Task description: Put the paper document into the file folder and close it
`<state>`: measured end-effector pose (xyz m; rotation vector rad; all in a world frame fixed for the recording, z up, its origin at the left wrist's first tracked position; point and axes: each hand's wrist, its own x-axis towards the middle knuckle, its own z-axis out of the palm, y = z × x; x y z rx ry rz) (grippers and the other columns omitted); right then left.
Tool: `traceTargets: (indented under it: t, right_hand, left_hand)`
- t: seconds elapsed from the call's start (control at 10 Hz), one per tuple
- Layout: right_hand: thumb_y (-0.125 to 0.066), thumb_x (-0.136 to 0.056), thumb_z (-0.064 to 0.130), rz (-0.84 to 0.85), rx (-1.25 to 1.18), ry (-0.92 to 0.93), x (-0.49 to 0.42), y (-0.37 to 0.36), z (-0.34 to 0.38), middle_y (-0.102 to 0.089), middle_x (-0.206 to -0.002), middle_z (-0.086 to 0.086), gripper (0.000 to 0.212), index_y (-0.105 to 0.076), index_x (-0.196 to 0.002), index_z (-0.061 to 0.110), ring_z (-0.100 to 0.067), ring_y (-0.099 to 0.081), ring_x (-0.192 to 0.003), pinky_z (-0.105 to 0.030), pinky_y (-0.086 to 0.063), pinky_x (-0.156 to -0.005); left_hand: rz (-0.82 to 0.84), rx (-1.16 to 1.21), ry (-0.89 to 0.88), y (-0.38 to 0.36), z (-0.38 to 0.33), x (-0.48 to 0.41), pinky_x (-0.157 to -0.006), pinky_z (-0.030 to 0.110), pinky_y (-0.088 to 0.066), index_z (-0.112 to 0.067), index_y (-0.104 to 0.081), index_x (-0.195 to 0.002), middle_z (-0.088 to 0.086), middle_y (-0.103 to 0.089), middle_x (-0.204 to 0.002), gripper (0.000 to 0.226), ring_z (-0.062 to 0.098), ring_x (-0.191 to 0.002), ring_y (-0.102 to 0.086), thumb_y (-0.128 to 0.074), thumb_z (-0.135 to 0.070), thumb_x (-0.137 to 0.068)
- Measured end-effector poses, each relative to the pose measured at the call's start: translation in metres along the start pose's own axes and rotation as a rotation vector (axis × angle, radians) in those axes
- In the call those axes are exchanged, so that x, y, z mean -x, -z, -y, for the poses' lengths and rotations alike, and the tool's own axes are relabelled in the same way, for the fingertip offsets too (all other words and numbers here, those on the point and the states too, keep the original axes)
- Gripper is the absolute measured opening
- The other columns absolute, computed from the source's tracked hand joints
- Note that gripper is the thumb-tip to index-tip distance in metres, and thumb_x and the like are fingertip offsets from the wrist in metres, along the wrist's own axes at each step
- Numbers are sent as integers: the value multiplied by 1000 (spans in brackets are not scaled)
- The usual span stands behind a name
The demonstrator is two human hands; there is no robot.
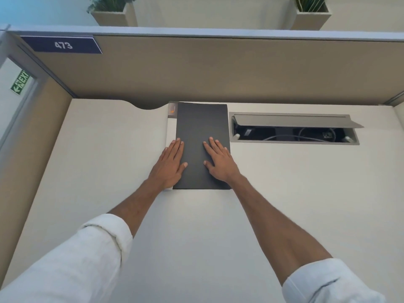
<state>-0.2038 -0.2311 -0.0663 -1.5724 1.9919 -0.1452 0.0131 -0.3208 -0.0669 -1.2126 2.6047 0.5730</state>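
Observation:
A dark grey file folder (201, 123) lies flat and closed on the white desk (109, 154), its far edge near the partition. A white strip of paper document (171, 125) with an orange mark at its top shows along the folder's left side. My left hand (170, 165) lies flat with straight fingers across the folder's left edge and the white strip. My right hand (219, 161) presses flat on the folder's lower right part, fingers spread. The rest of the paper is hidden under the cover.
An open cable tray (293, 130) with its lid raised and wires inside is sunk into the desk right of the folder. A beige partition (218, 71) walls the desk's far and left sides. A cable notch (148, 104) cuts the desk's far edge.

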Motion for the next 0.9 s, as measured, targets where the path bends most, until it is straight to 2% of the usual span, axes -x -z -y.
traceTargets:
  t: [0.6,0.8,0.9]
  right_hand:
    - [-45,-117,39,3,36,-16,-10,4,3,8,-187,2,75,-5,-179,26,-23,6,-175,-46,-3,-143]
    - [-43,-118,38,-61,43,-16,2,5,8,5,-187,0,72,-7,-179,25,-22,5,-176,-48,-4,-143]
    - [-38,-119,39,-142,86,-31,14,7,11,5,-187,-1,68,-8,-179,24,-22,5,-176,-50,-4,-143]
  left_hand:
    - [-18,-38,11,4,-2,-11,-145,41,-4,-11,6,-178,4,12,-187,75,22,-176,7,-32,-41,-120]
    - [-40,-67,22,13,-10,-4,-145,42,-5,-11,5,-178,4,12,-187,72,22,-176,7,-29,-39,-120]
    - [-122,-111,14,17,-22,3,-145,43,-7,-11,4,-178,4,10,-187,70,21,-176,6,-27,-38,-120]
